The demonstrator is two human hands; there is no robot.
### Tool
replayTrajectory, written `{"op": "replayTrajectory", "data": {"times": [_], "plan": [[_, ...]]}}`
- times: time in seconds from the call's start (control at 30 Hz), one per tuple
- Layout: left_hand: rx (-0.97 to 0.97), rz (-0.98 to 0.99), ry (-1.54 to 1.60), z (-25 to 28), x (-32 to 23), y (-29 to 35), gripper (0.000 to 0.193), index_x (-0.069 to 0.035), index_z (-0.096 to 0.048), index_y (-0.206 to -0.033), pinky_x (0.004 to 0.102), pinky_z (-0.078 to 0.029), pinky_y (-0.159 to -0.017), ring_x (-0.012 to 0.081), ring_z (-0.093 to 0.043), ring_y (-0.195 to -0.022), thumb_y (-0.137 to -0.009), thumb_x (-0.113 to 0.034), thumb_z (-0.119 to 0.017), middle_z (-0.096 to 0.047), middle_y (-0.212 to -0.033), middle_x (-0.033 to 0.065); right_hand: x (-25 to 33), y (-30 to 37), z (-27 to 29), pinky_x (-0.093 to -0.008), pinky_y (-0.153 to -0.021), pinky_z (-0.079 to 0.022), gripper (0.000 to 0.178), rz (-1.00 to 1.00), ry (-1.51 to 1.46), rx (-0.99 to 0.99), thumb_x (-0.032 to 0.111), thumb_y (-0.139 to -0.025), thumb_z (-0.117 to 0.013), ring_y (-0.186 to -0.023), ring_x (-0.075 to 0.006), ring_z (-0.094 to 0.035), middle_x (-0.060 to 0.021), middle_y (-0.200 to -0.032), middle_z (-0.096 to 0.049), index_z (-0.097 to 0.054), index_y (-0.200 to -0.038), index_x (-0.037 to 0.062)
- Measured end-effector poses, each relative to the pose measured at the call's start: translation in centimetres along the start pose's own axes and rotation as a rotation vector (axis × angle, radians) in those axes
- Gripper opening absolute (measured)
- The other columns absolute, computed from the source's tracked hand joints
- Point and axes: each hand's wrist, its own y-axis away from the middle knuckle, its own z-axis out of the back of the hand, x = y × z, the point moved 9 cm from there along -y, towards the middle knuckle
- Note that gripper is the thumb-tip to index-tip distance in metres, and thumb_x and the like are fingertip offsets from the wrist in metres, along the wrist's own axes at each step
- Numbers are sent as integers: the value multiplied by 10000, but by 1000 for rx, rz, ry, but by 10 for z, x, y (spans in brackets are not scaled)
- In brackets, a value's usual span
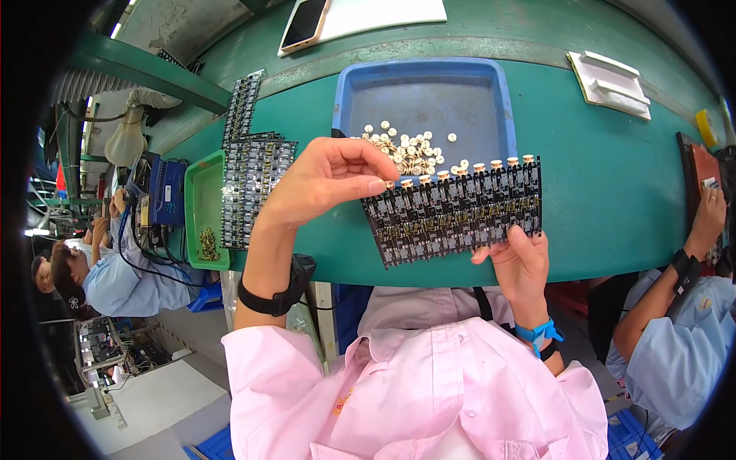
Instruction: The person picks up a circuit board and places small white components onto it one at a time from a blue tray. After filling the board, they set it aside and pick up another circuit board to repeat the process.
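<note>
My right hand (pixel 523 264) grips a black circuit board panel (pixel 452 215) by its lower right edge, thumb in front, and holds it tilted above the bench. Rows of small identical boards make up the panel. Along its upper edge stands a row of small round cream-and-gold parts (pixel 478 167). At the upper left corner, the thumb and forefinger of my left hand (pixel 314 180) pinch one such small round part (pixel 388 185), mostly hidden by the fingertips. Just behind the panel, a blue tray (pixel 502 100) holds a loose pile of these round parts (pixel 418 152).
More circuit board panels (pixel 257 184) lie stacked at left, partly over a green tray (pixel 207 264) with small brass-coloured pieces. A phone (pixel 305 23) rests on a white sheet at the back. A white fixture (pixel 613 84) sits back right. Co-workers in blue sit left and right.
</note>
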Motion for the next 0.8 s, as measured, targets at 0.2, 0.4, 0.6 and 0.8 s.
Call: {"op": "replayTrajectory", "data": {"times": [0.2, 0.4, 0.6, 0.8], "plan": [[-36, -17, -24, -1, 0, 2, 128, 27, -530, -805, 168, -407, -641, 65, -504, -700, -686, -3, -563, -544, -769, 40, 1, 0, -2, -373, -502, -481, 229, 3, 3, -3, 88, -791, -427, -545, -269, -564, -156, -703, -560, -418, -969, -56], [-62, -32, -28, 2, 3, 3, 111, 23, -531, -798, 175, -410, -651, 67, -506, -709, -695, -5, -562, -541, -767, 36, 2, 0, -2, -371, -505, -480, 245, 6, -7, 1, 85, -793, -424, -546, -264, -565, -160, -717, -561, -404, -991, -58], [-141, -62, -17, 4, 5, 7, 119, 29, -526, -804, 192, -405, -684, 82, -508, -731, -699, -11, -564, -544, -775, 51, 1, 0, 0, -371, -510, -480, 253, 5, -18, 16, 84, -798, -419, -549, -259, -567, -160, -733, -565, -399, -1008, -56], [-228, -140, -103, 2, -1, 13, 104, 38, -529, -803, 198, -407, -694, 90, -512, -733, -706, 7, -551, -550, -783, 58, 0, 0, 1, -371, -513, -482, 236, 8, -49, 6, 77, -803, -412, -551, -260, -568, -154, -737, -568, -408, -1004, -46]]}}
